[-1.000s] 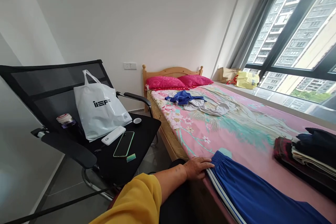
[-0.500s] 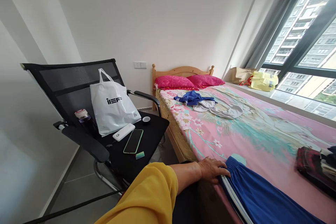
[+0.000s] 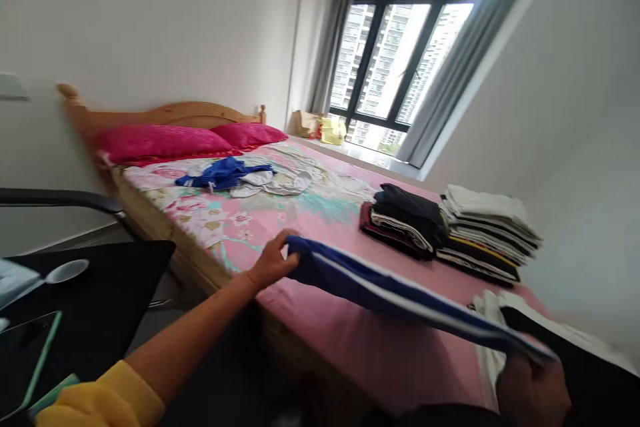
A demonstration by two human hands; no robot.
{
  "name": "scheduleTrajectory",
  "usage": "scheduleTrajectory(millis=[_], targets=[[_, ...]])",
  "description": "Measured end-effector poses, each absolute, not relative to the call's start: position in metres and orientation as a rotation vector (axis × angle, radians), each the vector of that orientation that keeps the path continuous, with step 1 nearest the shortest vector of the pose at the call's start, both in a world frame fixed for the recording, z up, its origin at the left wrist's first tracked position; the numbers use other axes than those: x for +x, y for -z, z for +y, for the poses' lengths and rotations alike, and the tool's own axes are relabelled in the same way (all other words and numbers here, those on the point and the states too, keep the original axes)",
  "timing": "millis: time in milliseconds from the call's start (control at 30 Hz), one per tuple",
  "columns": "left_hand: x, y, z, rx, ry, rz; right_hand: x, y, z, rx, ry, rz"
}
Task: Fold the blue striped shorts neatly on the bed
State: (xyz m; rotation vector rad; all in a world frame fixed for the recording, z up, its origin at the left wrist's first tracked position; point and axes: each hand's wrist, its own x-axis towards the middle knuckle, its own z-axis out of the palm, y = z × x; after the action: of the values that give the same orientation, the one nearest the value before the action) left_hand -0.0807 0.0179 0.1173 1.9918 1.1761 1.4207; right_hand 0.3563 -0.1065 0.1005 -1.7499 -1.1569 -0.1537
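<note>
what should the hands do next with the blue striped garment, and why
Probably lower the blue garment onto the pink sheet: the left hand and right hand grip its opposite ends, it looks stretched between them, and the sheet lies beneath.

My left grip (image 3: 273, 265) and right grip (image 3: 536, 387) hold trousers (image 3: 373, 290) of matt, softly creased cloth. Under them I see a smooth cloth sheet (image 3: 330, 300), and at right stacks of matt clothes (image 3: 485, 210). The far pillows (image 3: 163, 141) are cloth with a slight sheen, the headboard (image 3: 175, 115) smooth, lightly polished wood. Near left, the phone (image 3: 23, 357) looks glossy, the chair arm (image 3: 55, 198) matt plastic; the far wall (image 3: 190, 27) is smooth and matt.
</note>
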Motion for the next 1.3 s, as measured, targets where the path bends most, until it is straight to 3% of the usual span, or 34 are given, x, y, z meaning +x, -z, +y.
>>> scheduleTrajectory(millis=[167,300,433,633,767,900,1000,1100,1300], targets=[[-0.065,-0.154,0.066,1.804,-1.277,1.273,0.359,-0.123,-0.047,-1.716,0.100,-1.249],[-0.066,-0.116,0.103,1.858,-0.950,1.718,0.371,-0.090,0.003,-1.879,-0.176,-1.373],[-0.069,-0.064,0.103,1.909,-0.941,1.850,0.381,-0.041,0.016,-1.954,-0.195,-1.306],[-0.035,-0.044,0.082,2.377,-0.998,1.484,0.331,-0.040,0.007,-1.671,-0.210,-1.575],[0.001,-0.044,0.083,2.709,-0.686,1.284,0.295,-0.043,0.007,-1.480,-0.251,-2.093],[0.004,-0.027,0.086,2.668,-0.254,1.548,0.328,-0.012,0.007,-1.935,-0.293,-2.255],[-0.004,-0.015,0.090,2.658,-0.166,1.588,0.373,0.007,0.006,-2.355,-0.309,-1.914],[-0.006,-0.013,0.091,2.671,-0.145,1.608,0.387,0.004,0.008,-2.436,-0.284,-1.748],[0.012,-0.024,0.083,2.744,-0.171,1.578,0.323,-0.020,0.018,-1.917,-0.093,-2.033]])
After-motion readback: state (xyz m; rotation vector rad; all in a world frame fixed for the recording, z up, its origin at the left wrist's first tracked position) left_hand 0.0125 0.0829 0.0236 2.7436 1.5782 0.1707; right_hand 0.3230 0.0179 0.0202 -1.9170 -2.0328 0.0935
